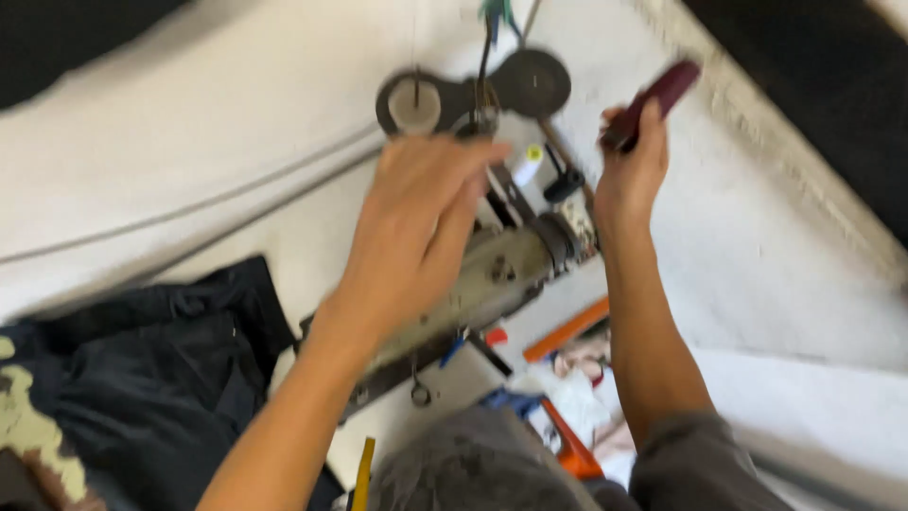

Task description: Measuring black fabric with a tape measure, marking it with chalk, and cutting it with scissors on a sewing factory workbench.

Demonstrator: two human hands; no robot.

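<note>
Your right hand pinches the light, stiff maroon tool near its base; your left hand, fingers spread, rests on the heavy sewing machine.

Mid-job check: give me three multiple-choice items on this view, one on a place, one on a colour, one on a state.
1. Where does the dark cloth lie?
A. left of the sewing machine
B. right of it
C. on top of it

2. What colour is the handle in the right hand?
A. green
B. dark red
C. white

3. How is the left hand?
A. clenched on a tool
B. open, fingers reaching over the machine
C. resting on cloth

Key: 1 A, cloth sits lower left. 2 B, maroon handle. 3 B, fingers extended, holding nothing.
</note>
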